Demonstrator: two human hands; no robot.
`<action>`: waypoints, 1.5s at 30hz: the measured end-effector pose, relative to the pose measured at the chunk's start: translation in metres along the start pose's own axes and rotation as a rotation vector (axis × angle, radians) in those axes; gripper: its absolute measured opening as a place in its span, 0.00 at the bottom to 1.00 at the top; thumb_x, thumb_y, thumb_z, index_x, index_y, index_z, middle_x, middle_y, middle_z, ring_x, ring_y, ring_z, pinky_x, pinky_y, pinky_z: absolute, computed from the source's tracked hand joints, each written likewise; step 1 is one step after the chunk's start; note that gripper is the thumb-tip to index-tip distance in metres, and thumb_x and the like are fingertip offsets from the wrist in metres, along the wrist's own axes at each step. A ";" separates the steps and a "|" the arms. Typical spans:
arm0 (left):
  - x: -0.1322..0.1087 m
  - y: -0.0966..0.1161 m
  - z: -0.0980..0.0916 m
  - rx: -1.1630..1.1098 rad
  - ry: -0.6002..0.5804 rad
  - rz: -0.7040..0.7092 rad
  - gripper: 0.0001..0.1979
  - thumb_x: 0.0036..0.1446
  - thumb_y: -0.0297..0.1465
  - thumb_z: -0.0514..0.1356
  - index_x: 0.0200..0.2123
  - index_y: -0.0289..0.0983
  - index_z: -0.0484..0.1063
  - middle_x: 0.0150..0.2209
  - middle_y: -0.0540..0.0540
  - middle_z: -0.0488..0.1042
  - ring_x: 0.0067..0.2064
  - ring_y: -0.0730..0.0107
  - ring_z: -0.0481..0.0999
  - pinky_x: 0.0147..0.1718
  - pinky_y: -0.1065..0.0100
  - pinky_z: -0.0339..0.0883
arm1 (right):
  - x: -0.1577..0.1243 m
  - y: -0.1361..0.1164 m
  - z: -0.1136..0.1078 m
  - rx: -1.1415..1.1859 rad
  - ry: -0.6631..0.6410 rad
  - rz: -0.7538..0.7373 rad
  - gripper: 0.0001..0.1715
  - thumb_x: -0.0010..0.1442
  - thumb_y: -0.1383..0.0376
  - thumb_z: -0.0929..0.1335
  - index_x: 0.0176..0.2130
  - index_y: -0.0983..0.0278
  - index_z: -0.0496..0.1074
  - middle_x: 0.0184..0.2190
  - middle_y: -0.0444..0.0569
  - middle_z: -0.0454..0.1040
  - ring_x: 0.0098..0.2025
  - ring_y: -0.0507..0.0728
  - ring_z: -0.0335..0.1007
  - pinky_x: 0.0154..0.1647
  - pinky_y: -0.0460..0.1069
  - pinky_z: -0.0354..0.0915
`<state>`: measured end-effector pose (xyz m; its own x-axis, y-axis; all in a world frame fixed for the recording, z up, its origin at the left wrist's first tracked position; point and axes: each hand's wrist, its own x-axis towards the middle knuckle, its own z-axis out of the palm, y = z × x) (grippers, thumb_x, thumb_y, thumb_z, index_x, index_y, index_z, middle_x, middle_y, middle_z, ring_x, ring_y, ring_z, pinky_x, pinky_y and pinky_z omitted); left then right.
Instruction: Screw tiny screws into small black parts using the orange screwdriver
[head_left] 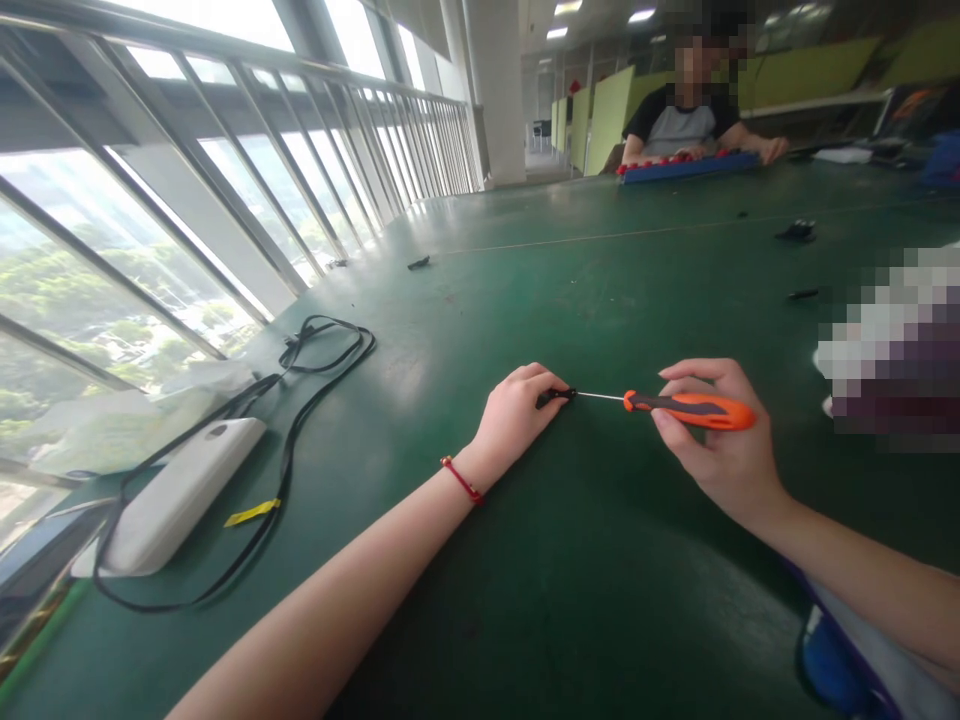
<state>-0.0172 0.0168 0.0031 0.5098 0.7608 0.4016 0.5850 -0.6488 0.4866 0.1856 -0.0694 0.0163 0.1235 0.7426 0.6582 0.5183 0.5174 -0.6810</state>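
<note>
My left hand (517,405) rests on the green tabletop, thumb and fingers pinched on a small black part (559,394) whose kind I cannot make out. Its far end pokes out toward the right. An orange and dark grey screwdriver (694,408) lies sideways in my right hand (731,440), fingers closed round the handle. Its thin metal shaft points left, and the tip meets the end of the black part. Fingers hide some of the part.
To the left lie a white power strip or box (187,490) and a looped black cable (289,440) with a yellow tag (253,513). Small black pieces (796,231) lie farther back. Across the table sits a person (682,125) by a blue tray (690,168). A railing (247,110) borders the left.
</note>
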 end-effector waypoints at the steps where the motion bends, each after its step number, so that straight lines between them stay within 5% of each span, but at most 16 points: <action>1: 0.000 0.000 0.000 0.005 0.001 0.008 0.06 0.58 0.28 0.59 0.37 0.39 0.77 0.41 0.47 0.76 0.42 0.66 0.75 0.42 0.66 0.70 | 0.000 0.001 0.000 0.011 0.013 -0.011 0.15 0.54 0.67 0.70 0.42 0.59 0.66 0.29 0.43 0.71 0.27 0.53 0.70 0.28 0.49 0.68; 7: 0.001 0.000 0.000 0.004 -0.026 0.017 0.06 0.58 0.28 0.59 0.38 0.39 0.77 0.42 0.47 0.76 0.43 0.66 0.75 0.42 0.67 0.70 | 0.000 -0.001 -0.002 -0.059 -0.078 0.023 0.03 0.58 0.66 0.68 0.35 0.59 0.69 0.17 0.38 0.65 0.18 0.50 0.62 0.20 0.47 0.60; 13: 0.001 -0.001 0.000 -0.003 -0.023 0.016 0.06 0.59 0.28 0.59 0.38 0.39 0.76 0.41 0.47 0.75 0.42 0.66 0.75 0.41 0.67 0.70 | 0.000 0.000 0.000 0.029 0.028 -0.067 0.17 0.53 0.68 0.70 0.44 0.59 0.66 0.27 0.43 0.69 0.28 0.54 0.69 0.30 0.50 0.68; 19: 0.000 -0.001 0.000 0.001 -0.024 0.017 0.06 0.59 0.28 0.59 0.38 0.39 0.76 0.42 0.46 0.75 0.43 0.66 0.75 0.42 0.67 0.70 | -0.003 0.000 -0.002 0.015 -0.105 0.035 0.03 0.60 0.64 0.65 0.35 0.59 0.70 0.18 0.39 0.65 0.17 0.50 0.60 0.17 0.46 0.57; 25: 0.000 -0.001 0.001 0.009 -0.022 0.002 0.06 0.59 0.28 0.59 0.38 0.39 0.75 0.42 0.46 0.75 0.42 0.66 0.75 0.42 0.67 0.70 | -0.004 0.003 -0.002 0.032 -0.044 -0.090 0.20 0.53 0.69 0.67 0.47 0.59 0.65 0.29 0.44 0.70 0.28 0.55 0.69 0.30 0.51 0.67; 31: 0.000 -0.001 0.000 -0.010 -0.019 0.006 0.06 0.59 0.28 0.59 0.37 0.39 0.76 0.41 0.47 0.76 0.42 0.67 0.75 0.42 0.67 0.70 | -0.003 -0.007 -0.002 -0.075 -0.103 -0.057 0.03 0.58 0.67 0.66 0.35 0.59 0.68 0.22 0.41 0.70 0.21 0.51 0.68 0.21 0.47 0.62; 37: 0.001 0.000 -0.001 -0.004 -0.024 0.002 0.06 0.58 0.28 0.59 0.37 0.39 0.76 0.41 0.46 0.76 0.42 0.66 0.75 0.42 0.67 0.70 | -0.003 -0.007 0.000 -0.021 0.000 -0.118 0.22 0.51 0.69 0.69 0.47 0.59 0.65 0.30 0.44 0.70 0.30 0.55 0.70 0.30 0.50 0.69; 42: 0.001 0.000 -0.001 -0.012 -0.015 0.010 0.06 0.59 0.28 0.59 0.38 0.39 0.76 0.41 0.46 0.76 0.43 0.66 0.75 0.42 0.66 0.70 | -0.003 -0.007 0.000 -0.115 -0.066 -0.055 0.03 0.58 0.66 0.67 0.36 0.58 0.69 0.20 0.40 0.67 0.20 0.51 0.63 0.24 0.48 0.63; 45: 0.000 0.000 -0.001 -0.015 -0.015 0.005 0.06 0.58 0.28 0.59 0.37 0.39 0.76 0.41 0.46 0.76 0.42 0.66 0.75 0.42 0.67 0.70 | -0.003 -0.007 0.000 -0.051 -0.001 -0.082 0.14 0.54 0.68 0.68 0.43 0.58 0.67 0.29 0.44 0.71 0.28 0.54 0.70 0.29 0.50 0.68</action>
<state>-0.0175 0.0168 0.0044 0.5219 0.7575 0.3921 0.5735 -0.6519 0.4961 0.1815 -0.0746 0.0189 0.0778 0.6989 0.7109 0.5688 0.5545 -0.6074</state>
